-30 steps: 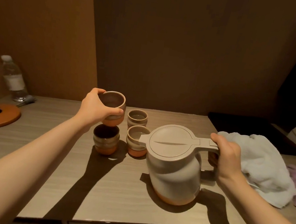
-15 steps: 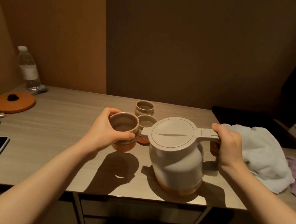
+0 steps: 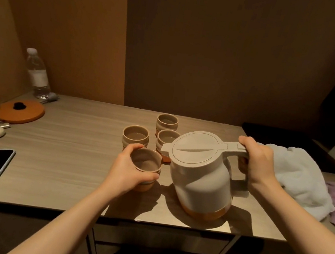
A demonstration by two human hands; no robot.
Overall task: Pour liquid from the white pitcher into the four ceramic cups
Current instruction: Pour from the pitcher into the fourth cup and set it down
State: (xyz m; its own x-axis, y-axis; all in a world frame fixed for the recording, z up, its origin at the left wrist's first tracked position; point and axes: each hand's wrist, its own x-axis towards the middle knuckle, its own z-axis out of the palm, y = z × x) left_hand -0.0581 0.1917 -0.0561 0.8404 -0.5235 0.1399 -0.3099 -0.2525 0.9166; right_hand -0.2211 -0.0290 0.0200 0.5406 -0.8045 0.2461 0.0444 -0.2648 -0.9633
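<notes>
Beside my left grip (image 3: 129,170), clasping a cup (image 3: 145,167) to steady it, my right grip (image 3: 259,162) clenched the pitcher (image 3: 201,174) handle, ready to pour.

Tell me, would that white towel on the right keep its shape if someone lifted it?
Probably not. The white towel lies in a soft, rumpled heap by the table's right edge, so it would likely droop and unfold. Its fluffy look suggests that it is light for its bulk and unlikely to slip from the fingers.
</notes>
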